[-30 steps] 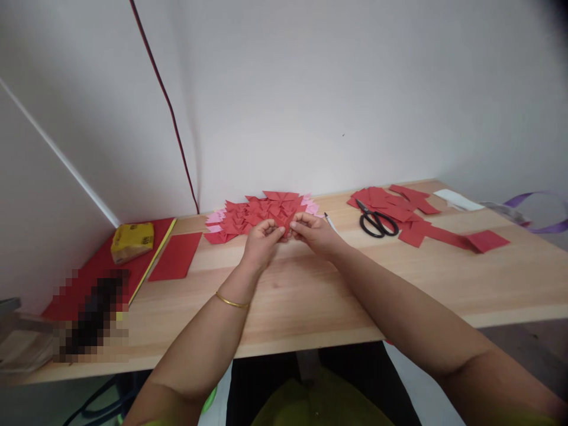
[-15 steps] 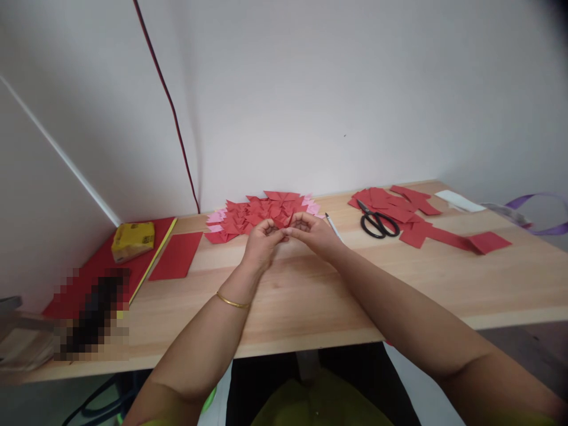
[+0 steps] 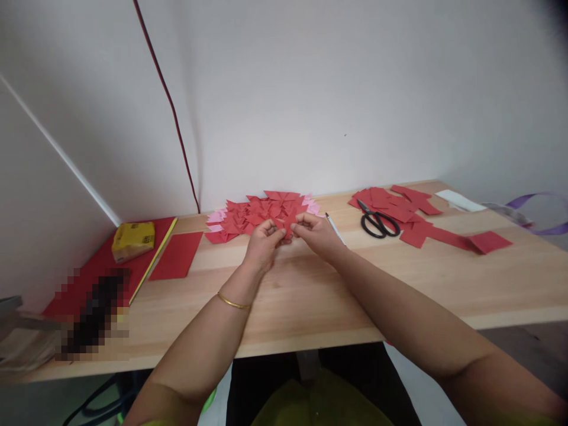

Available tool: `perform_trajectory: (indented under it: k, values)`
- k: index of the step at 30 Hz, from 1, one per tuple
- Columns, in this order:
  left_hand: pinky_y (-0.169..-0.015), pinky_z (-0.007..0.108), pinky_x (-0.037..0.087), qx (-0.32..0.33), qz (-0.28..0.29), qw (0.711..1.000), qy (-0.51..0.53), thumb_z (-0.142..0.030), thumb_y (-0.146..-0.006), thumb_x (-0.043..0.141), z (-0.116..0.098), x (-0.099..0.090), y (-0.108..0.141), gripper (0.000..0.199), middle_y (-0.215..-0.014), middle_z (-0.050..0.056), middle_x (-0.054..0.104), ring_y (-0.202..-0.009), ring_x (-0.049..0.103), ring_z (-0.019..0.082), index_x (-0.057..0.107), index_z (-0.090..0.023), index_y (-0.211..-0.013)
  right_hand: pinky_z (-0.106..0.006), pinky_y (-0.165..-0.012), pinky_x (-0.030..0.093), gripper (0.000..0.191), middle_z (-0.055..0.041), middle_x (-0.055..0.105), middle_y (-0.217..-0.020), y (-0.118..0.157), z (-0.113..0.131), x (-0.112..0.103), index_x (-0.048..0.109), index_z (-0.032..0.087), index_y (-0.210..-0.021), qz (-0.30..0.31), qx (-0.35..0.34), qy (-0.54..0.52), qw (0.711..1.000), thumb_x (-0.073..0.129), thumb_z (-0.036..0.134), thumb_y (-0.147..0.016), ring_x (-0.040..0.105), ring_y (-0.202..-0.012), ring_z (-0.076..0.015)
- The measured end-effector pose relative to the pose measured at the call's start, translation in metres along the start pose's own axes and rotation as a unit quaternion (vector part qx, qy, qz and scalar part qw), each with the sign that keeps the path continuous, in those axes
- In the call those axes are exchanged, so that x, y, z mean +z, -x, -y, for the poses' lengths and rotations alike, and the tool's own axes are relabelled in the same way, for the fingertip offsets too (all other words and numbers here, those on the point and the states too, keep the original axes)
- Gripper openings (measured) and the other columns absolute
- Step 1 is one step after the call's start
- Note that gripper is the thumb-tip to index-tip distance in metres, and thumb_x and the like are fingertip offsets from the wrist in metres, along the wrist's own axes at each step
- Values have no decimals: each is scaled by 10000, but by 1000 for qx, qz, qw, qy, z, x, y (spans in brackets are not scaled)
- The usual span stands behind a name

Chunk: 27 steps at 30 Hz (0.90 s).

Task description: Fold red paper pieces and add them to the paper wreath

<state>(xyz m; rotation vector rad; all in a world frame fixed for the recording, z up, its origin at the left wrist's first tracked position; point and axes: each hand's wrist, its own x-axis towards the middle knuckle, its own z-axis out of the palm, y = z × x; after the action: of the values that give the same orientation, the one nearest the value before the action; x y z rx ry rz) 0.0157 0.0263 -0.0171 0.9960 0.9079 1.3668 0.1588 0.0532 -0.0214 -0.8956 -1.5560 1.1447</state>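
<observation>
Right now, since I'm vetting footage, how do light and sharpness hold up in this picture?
In the head view: soft light, no strong glare on the wall; dark, blurred upper right corner; pixelation over a dark item at lower left; purple strap soft near the right edge; red paper between left hand and right hand hard to make out.

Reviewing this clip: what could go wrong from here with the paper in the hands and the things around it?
The small red paper piece pinched between the left hand and right hand might crease crookedly or tear if they pull unevenly.
The heap of folded red and pink paper pieces sits just beyond the hands, so a brush could disturb it.
The slim white pen-like stick with a dark tip lies close to the right hand, which could nudge it.
</observation>
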Motion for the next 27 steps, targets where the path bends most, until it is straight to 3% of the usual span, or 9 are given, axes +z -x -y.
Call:
perform_trajectory:
  k: [4,10,15,19,27]
  values:
    - [-656,290,507,7,-13,1000,-9,-269,-622,747,3,-1,0,258,-710,18,657,-639,607,121,598,-143,-791,-240,-592,416,153,24,567,-663,0,0,0,563,172,-740,4,-11,6,1000,624,311,-732,510,-596,-101]
    - [-601,266,472,32,-38,998,-34,-273,-641,726,4,-1,-1,194,-617,11,631,-569,574,110,610,-140,-722,-244,-625,441,198,13,593,-737,0,-2,1,563,188,-862,37,-19,-65,997,652,281,-712,554,-650,-106]
    - [-576,258,458,25,-49,998,-34,-247,-634,704,2,1,-1,145,-613,12,628,-551,555,104,611,-141,-669,-247,-623,428,176,40,560,-655,0,-5,2,589,185,-853,18,-10,-98,995,648,241,-697,523,-600,-94]
    - [-555,253,438,28,-40,999,-20,-215,-644,665,0,2,0,95,-557,6,598,-528,531,102,614,-135,-637,-262,-659,441,75,31,588,-655,0,-4,1,626,187,-777,36,-18,-87,995,601,189,-706,545,-634,-104]
    - [-541,264,438,-16,-37,999,13,-201,-603,667,-5,3,1,90,-556,5,592,-528,539,114,614,-136,-636,-284,-706,470,74,-12,641,-758,-1,-3,-5,641,185,-786,79,-69,-19,994,580,222,-768,588,-718,-135]
